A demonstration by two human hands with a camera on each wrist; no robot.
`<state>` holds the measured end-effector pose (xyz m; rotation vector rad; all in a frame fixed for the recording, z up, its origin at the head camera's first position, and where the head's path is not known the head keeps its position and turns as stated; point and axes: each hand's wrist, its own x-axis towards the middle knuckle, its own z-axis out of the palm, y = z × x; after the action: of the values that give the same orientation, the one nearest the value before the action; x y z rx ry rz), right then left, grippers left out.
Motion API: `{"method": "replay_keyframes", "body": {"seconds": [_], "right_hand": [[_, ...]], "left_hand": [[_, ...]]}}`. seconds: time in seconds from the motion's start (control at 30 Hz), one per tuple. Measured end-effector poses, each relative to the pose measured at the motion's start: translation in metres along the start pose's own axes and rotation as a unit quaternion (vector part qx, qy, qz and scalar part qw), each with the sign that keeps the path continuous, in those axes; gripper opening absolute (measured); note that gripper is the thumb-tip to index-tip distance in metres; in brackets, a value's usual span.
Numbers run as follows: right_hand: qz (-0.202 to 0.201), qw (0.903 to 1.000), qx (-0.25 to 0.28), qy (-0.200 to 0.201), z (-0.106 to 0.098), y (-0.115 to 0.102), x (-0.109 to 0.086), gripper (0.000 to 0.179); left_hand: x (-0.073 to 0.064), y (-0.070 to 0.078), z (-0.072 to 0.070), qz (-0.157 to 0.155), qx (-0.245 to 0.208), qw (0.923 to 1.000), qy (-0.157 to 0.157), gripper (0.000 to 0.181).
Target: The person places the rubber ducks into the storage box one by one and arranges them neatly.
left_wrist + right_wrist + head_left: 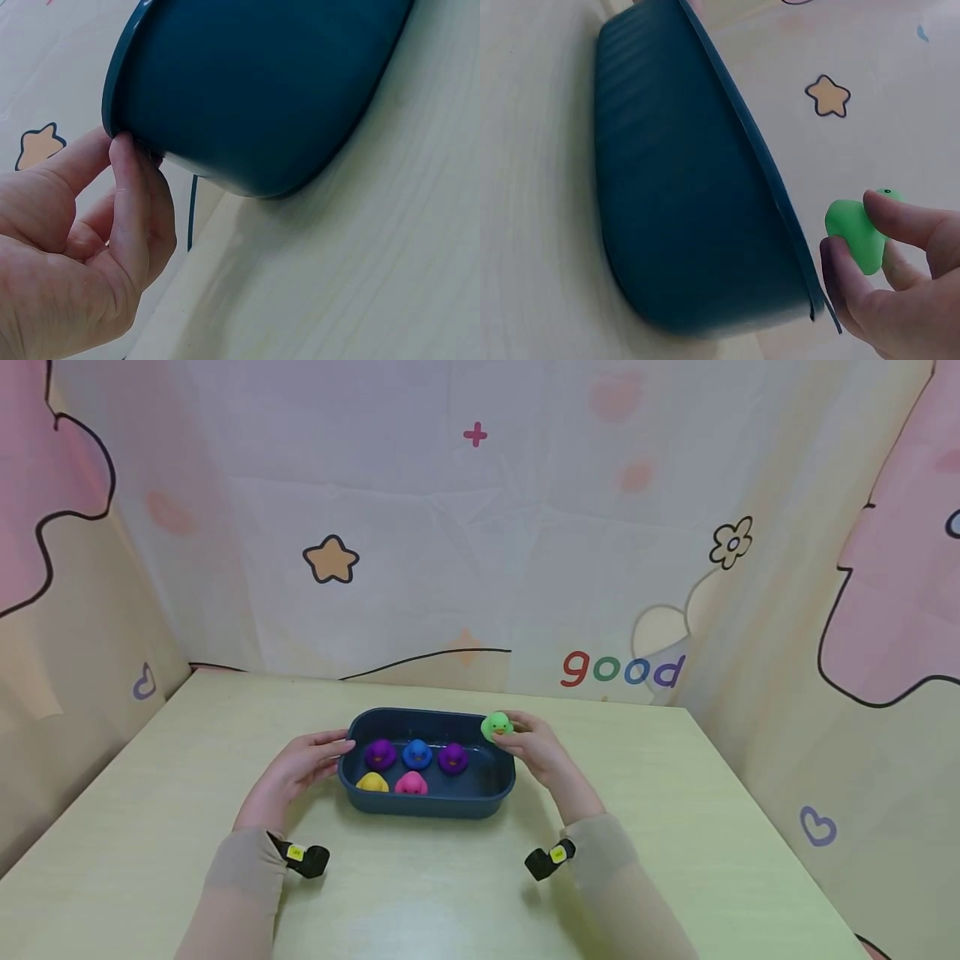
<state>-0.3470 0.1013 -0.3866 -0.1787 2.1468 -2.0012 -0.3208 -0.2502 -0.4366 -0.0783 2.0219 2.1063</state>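
Note:
A green rubber duck [497,727] is pinched between the thumb and fingers of my right hand [536,747], just above the right end of a dark blue basin [426,806]. In the right wrist view the duck [857,232] shows beside the basin's rim. My left hand [303,763] grips the rim at the basin's left end, fingertips [126,154] tucked under its lip in the left wrist view. Inside sit two purple ducks [380,755] [453,759], a blue duck [417,755] between them, and a yellow duck [372,782] and a pink duck [411,783] near the front wall.
The basin stands on a pale wooden table [420,885]. A printed cloth backdrop [420,527] rises behind the table and along both sides. Each sleeve carries a small black wrist camera [307,860] [550,858].

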Motion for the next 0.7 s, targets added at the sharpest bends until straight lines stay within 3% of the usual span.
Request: {"method": "replay_keyframes", "body": {"seconds": [0.23, 0.37, 0.7], "right_hand": [[0.012, 0.9993, -0.03, -0.017, 0.022, 0.001, -0.002, 0.05], [0.02, 0.9965, -0.077, -0.025, 0.03, 0.003, -0.004, 0.045], [0.033, 0.977, -0.203, -0.056, 0.047, 0.005, -0.009, 0.037]], "left_hand": [[0.0, 0.0, 0.0, 0.001, 0.004, 1.0, -0.002, 0.065], [0.0, 0.001, 0.0, 0.0, 0.001, 1.0, -0.001, 0.066], [-0.001, 0.001, 0.0, 0.0, 0.002, 1.0, -0.002, 0.065]]}}
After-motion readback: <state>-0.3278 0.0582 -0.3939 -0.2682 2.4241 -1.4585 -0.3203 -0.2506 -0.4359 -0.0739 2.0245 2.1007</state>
